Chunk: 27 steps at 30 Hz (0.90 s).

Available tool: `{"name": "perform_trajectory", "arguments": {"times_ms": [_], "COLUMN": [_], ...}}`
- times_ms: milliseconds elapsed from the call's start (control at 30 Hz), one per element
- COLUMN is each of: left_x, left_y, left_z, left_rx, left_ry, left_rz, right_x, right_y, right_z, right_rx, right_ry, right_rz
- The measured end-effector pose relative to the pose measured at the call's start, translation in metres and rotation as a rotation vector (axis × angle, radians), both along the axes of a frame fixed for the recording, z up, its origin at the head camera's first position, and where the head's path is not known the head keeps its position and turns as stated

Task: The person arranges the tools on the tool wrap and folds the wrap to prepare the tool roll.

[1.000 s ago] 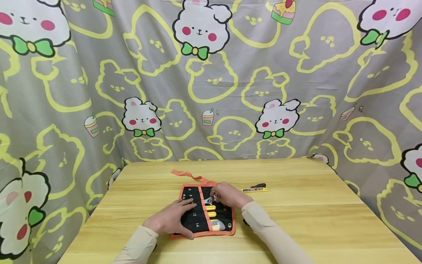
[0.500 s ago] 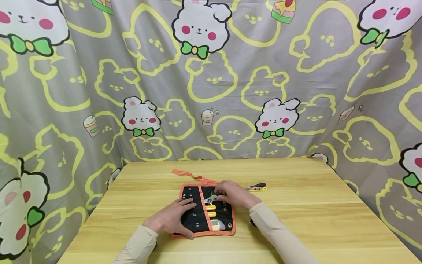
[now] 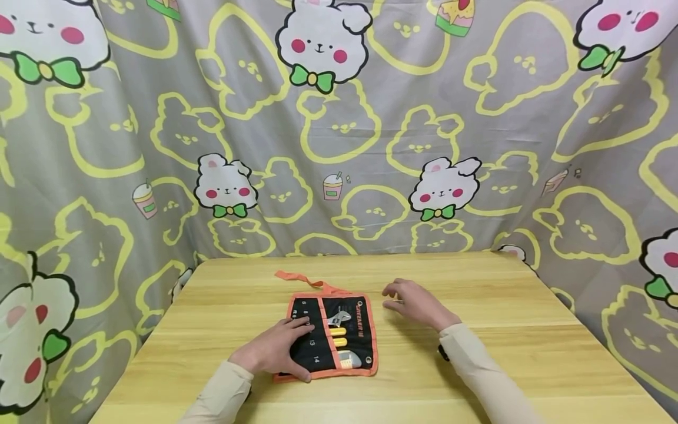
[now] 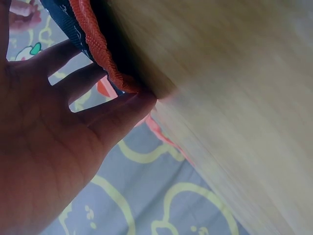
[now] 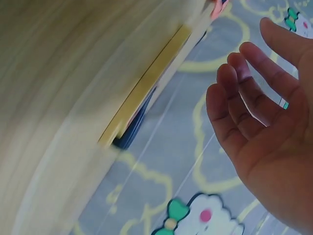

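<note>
A black tool pouch [image 3: 359, 347] with orange edging lies unfolded on the table, printed with numbers. My left hand [image 3: 275, 348] rests on its left side, fingers spread; in the left wrist view the thumb lies along the orange edging [image 4: 98, 49]. An adjustable wrench [image 3: 339, 318], two yellow handles [image 3: 338, 332] and a grey rounded tool [image 3: 348, 360] stick out of its pockets. To the right of the pouch, my right hand [image 3: 418, 305] hovers with relaxed fingers, holding nothing. Near it in the right wrist view lie a yellow flat piece [image 5: 146, 88] and a dark handle [image 5: 133, 128], both hidden in the head view.
An orange strap [image 3: 299, 278] trails from the pouch's far edge. The wooden table [image 3: 477, 365] reaches back to a grey curtain [image 3: 339, 224] with rabbit and yellow outline prints, which also hangs at both sides.
My right hand has left the wrench area of the pouch and moved right, now covering the yellow piece and dark handle in the head view. My left hand has stayed put.
</note>
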<state>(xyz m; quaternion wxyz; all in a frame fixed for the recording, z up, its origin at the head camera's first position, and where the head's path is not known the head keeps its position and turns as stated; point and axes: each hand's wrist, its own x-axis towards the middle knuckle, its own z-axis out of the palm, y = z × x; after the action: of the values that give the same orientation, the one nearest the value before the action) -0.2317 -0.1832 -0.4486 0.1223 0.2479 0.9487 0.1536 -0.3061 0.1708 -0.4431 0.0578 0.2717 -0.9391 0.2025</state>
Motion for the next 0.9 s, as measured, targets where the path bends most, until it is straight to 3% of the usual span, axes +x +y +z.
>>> {"name": "perform_trajectory", "arguments": {"times_ms": [200,400,700,900], "left_x": [-0.001,0.000,0.001,0.001], "left_y": [0.001,-0.001,-0.001,-0.001], "left_z": [0.000,0.000,0.001,0.002], "left_rx": [-0.011,-0.006,0.000,-0.006], "left_ry": [0.011,0.005,-0.005,-0.004], "left_rz": [-0.011,-0.004,-0.001,-0.005], "right_x": [-0.003,-0.004,-0.006,-0.005], "right_y": [0.044,0.064,0.067,0.066], "right_z": [-0.003,-0.006,-0.012,-0.014], "right_rx": [-0.002,0.013,0.036,0.056], "right_ry": [0.086,0.144,0.026,0.011], "right_rz": [0.036,0.079,0.063,0.067]}}
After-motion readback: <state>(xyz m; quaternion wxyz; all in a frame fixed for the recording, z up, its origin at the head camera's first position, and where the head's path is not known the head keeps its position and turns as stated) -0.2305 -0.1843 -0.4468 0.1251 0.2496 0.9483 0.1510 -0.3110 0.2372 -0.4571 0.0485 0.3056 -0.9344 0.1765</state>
